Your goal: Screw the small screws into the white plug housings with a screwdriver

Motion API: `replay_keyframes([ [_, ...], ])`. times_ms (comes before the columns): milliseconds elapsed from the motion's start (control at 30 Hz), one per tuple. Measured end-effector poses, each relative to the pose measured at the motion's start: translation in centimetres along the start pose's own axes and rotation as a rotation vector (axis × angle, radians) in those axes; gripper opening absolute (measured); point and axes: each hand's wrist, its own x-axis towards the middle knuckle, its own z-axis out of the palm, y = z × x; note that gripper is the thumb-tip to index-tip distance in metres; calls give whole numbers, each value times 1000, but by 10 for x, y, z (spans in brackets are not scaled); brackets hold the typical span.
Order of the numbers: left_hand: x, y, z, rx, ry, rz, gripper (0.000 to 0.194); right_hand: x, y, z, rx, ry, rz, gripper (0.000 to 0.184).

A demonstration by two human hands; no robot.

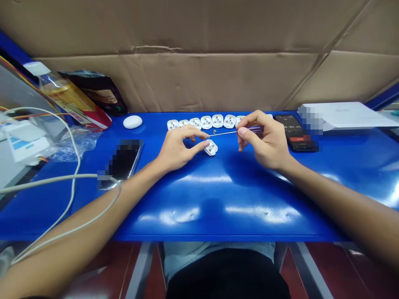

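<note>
My left hand rests on the blue table, its thumb and forefinger pinching a white plug part. My right hand is closed round the handle of a thin screwdriver, whose metal shaft points left toward my left fingertips, just above the plug part. Behind my hands a row of several white plug parts lies side by side. A tiny screw sits on the table between the row and the held part.
A phone lies at the left with a white cable running to it. A white oval case, a bottle and a dark bag stand at back left. Another phone and white box are at right. Cardboard walls the back.
</note>
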Motion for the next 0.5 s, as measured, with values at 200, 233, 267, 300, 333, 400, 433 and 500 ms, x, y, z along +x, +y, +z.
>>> replay_keyframes([
  [200, -1, 1, 0, -5, 40, 23, 18, 1, 0, -2, -39, -29, -4, 28],
  [233, -1, 1, 0, -2, 46, 27, 19, 1, 1, -2, -52, -29, -4, 27],
  [267, -1, 1, 0, 5, 49, 32, 19, 1, 1, -2, -66, -27, -5, 27],
  [300, -1, 1, 0, 13, 52, 41, 20, 0, 1, -3, -79, -25, -6, 26],
  [333, -1, 1, 0, 24, 55, 50, 20, 0, 0, -3, -92, -22, -9, 26],
  [400, -2, 1, -1, 50, 60, 69, 19, 0, 0, -3, -113, -21, -15, 25],
  [433, -2, 1, -1, 65, 62, 75, 18, -1, 0, -3, -122, -22, -18, 25],
  [500, -2, 1, -2, 94, 62, 84, 17, -1, 0, -3, -133, -27, -27, 24],
])
